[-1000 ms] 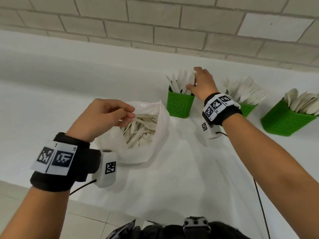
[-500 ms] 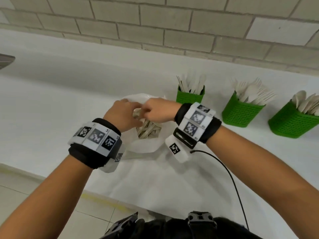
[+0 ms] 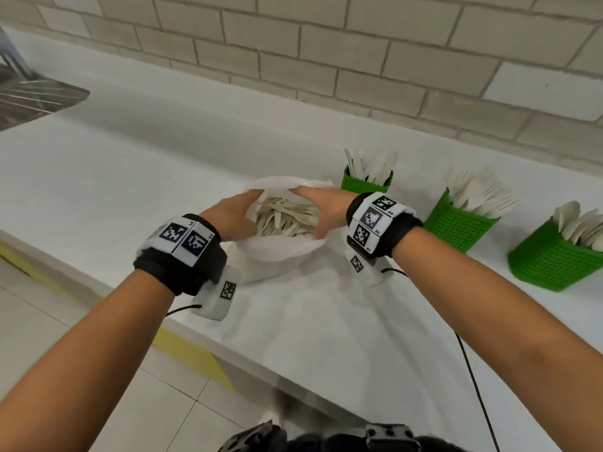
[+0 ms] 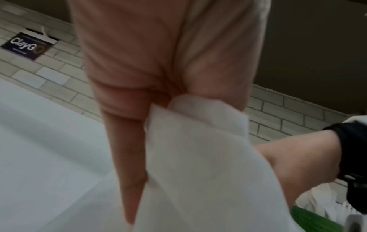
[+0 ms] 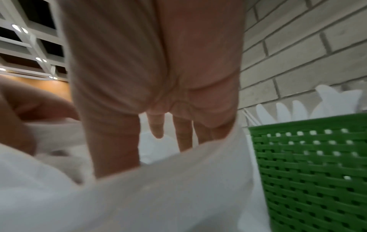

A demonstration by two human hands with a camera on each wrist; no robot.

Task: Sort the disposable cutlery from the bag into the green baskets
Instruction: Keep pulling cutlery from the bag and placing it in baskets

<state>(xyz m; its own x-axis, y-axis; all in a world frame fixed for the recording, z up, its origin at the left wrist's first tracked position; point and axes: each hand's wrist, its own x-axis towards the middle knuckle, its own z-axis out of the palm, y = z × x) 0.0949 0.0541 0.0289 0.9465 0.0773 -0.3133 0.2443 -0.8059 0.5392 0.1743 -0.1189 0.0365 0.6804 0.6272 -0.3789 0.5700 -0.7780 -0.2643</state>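
Item: bag (image 3: pixel 277 256) of thin, limp film, sitting at frame centre on worktop (image 3: pixel 130 177).
Left hand (image 3: pixel 228 213) grip pinching left rim. Right hand (image 3: pixel 321 207) grip wide, straight fingers pressing right rim outward and holding nothing.
Cutlery (image 3: pixel 287 218) lying inside, likely light, stiff, slick and tangling; taking one by its handle looking best.
Green baskets (image 3: pixel 460 230) standing at right.
Piece types blurring together; fingertips hiding behind film.

Head view: bright, even light; soft shadows on counter (image 3: pixel 130 158); wall (image 3: pixel 326 60) lines bow at edges. Wrist views: dimmer, motion-blurred.
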